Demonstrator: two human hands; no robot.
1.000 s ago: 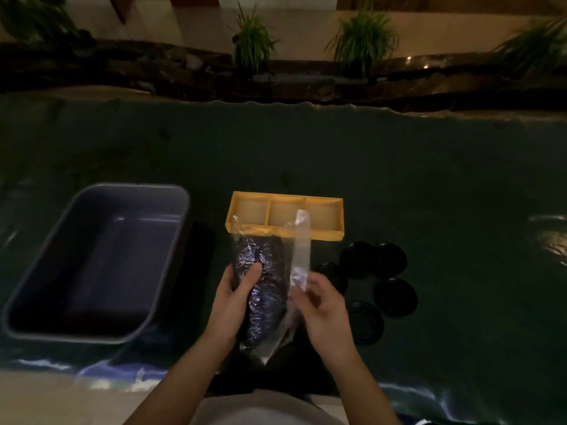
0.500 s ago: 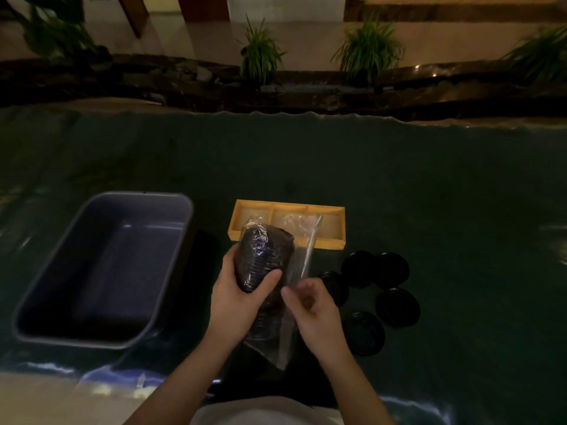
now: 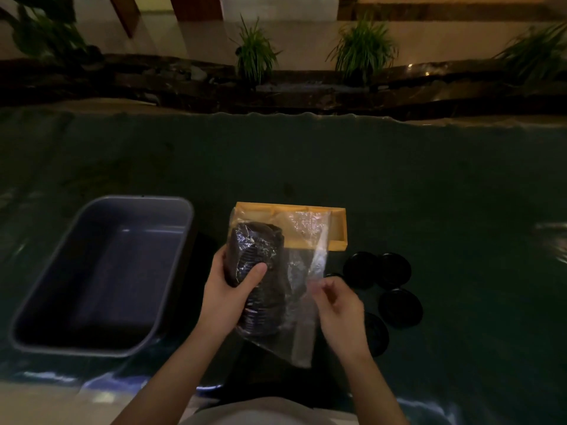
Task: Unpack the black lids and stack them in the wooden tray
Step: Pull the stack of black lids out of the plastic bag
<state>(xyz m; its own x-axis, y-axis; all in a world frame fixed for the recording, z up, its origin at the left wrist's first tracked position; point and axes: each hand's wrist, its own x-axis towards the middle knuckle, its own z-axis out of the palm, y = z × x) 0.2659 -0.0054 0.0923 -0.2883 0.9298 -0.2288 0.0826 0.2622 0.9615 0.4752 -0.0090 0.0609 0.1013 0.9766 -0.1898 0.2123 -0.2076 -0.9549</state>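
**Sleeve of black lids being held above the table**

A stack of black lids (image 3: 257, 271), wrapped in a clear plastic bag (image 3: 306, 240), is being held upright in front of the person, over the near edge of the dark green table (image 3: 306, 164). The stack is being gripped by the left hand (image 3: 228, 294), with the thumb laid across its front and the fingers wrapped round behind it. The loose, empty part of the bag is being pinched between thumb and fingertips by the right hand (image 3: 337, 305), just beside the stack; that grip is closed on the plastic film alone.

The wooden tray (image 3: 337, 237) is lying on the table directly behind the bag, its left and middle parts being seen only through the plastic. Whether anything is lying in its compartments cannot be told.

Several loose black lids (image 3: 400, 308) are lying flat on the table to the right of the hands, near the tray's right end, some of them overlapping. A grey plastic tub (image 3: 181, 256) is standing on the table to the left, well apart from the tray.
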